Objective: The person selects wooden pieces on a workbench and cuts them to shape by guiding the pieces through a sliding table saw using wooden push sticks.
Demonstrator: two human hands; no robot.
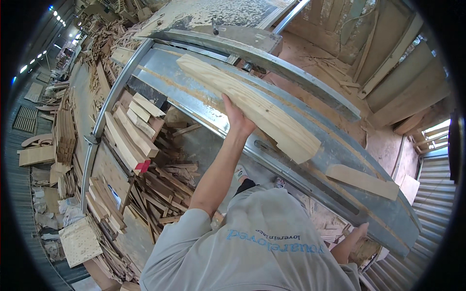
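Note:
My left hand [238, 119] grips the near edge of a long, pale wooden board [257, 109]. Its thumb shows against the board, while the other fingers are hidden by the wood. The board lies lengthwise over a long grey metal machine table [189, 85]. Low on the right, my right hand [358, 232] is at the table's near edge; its fingers are mostly hidden, and whether they hold anything is unclear. Between the hands, a smaller wooden piece with a rounded end [363, 182] rests on the table.
A metal rail [109, 104] crosses the table's left end, and a long fence bar [310, 80] runs along its far side. Cut wood strips [128, 133], one red-tipped, are stacked at left above heaped offcuts [165, 186]. Sawdust and scraps cover the floor [310, 56] beyond.

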